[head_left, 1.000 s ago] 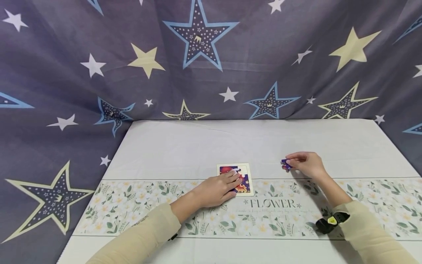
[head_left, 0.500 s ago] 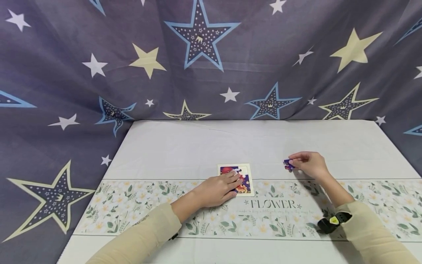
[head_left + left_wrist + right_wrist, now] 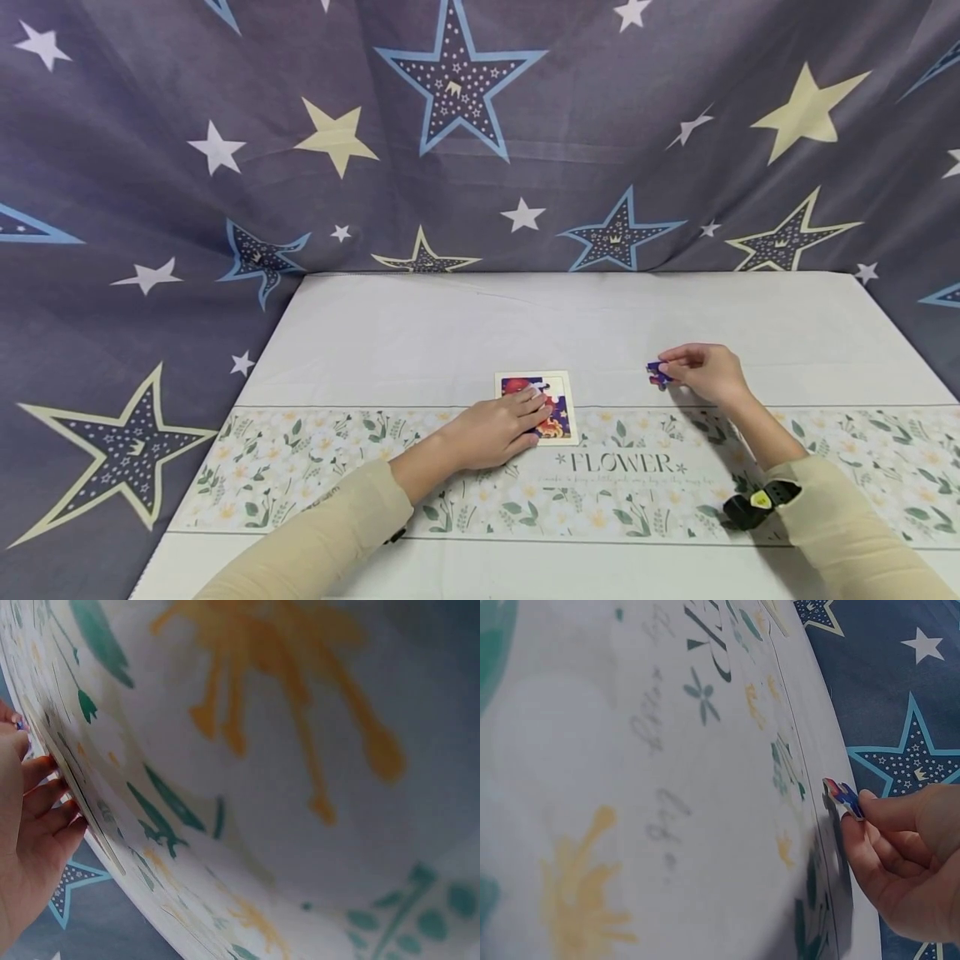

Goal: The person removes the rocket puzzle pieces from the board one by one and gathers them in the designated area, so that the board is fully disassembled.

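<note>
A small jigsaw puzzle in a cream frame (image 3: 572, 417) lies on the table, with red, orange and purple pieces in it and a bare cream patch at its upper right. My left hand (image 3: 491, 432) rests its fingers across the puzzle's left and middle part, hiding some of it. Off to the right, my right hand (image 3: 705, 372) pinches a purple puzzle piece (image 3: 657, 373) with red on it between thumb and fingers. In the right wrist view this puzzle piece (image 3: 843, 798) is held near the tabletop; whether it touches the cloth, I cannot tell.
A white tablecloth (image 3: 405, 333) with a floral band and the word FLOWER covers the table. Behind it and to the left hangs a dark curtain (image 3: 300, 208) with stars. A dark band with a yellow part (image 3: 761, 502) sits at the right wrist.
The right hand, still pinching the puzzle piece, has shifted slightly to the right. The left hand stays on the puzzle, and the head view has moved very slightly.
</note>
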`<move>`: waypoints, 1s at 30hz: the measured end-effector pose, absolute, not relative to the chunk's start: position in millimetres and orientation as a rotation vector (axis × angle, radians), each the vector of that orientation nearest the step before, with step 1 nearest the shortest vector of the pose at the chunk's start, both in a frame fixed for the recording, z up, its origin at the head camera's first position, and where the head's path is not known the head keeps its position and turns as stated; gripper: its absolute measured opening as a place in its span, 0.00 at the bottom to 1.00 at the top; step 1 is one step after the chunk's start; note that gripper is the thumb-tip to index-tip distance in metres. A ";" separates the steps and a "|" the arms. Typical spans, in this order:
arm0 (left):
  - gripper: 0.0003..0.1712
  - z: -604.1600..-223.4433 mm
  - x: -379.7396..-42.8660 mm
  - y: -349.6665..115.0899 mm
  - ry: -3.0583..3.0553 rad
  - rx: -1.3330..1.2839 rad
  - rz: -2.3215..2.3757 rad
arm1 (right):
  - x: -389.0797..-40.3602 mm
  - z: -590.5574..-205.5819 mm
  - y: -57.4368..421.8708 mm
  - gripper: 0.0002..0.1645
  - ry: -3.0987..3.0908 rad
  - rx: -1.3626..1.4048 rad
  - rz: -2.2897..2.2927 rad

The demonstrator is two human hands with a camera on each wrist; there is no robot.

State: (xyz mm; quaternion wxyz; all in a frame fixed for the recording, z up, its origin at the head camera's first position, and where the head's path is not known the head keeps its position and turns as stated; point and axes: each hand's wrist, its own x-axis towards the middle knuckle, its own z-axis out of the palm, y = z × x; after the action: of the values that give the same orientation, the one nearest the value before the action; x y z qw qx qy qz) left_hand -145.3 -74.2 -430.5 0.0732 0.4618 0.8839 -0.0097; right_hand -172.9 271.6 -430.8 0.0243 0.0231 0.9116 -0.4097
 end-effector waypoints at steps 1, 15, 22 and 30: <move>0.30 -430.3 -145.2 -74.1 2.655 1.385 -0.028 | -172.7 -430.5 271.7 0.18 2.822 0.072 -1.266; 0.30 -429.6 -144.6 -74.4 2.649 1.366 0.018 | -170.4 -428.9 273.4 0.18 2.849 0.074 -1.227; 0.30 -429.0 -144.6 -75.1 2.643 1.365 0.038 | -168.9 -429.2 275.4 0.17 2.877 0.126 -1.159; 0.29 -429.6 -144.4 -74.8 2.650 1.363 0.051 | -166.4 -430.0 278.4 0.15 2.907 0.126 -1.137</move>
State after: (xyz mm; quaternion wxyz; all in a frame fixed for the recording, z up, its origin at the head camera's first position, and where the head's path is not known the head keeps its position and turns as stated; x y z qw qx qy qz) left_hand -144.4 -74.8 -429.6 0.0806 0.4560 0.8862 0.0170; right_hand -166.4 278.4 -430.0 0.0086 0.0403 0.9305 -0.3639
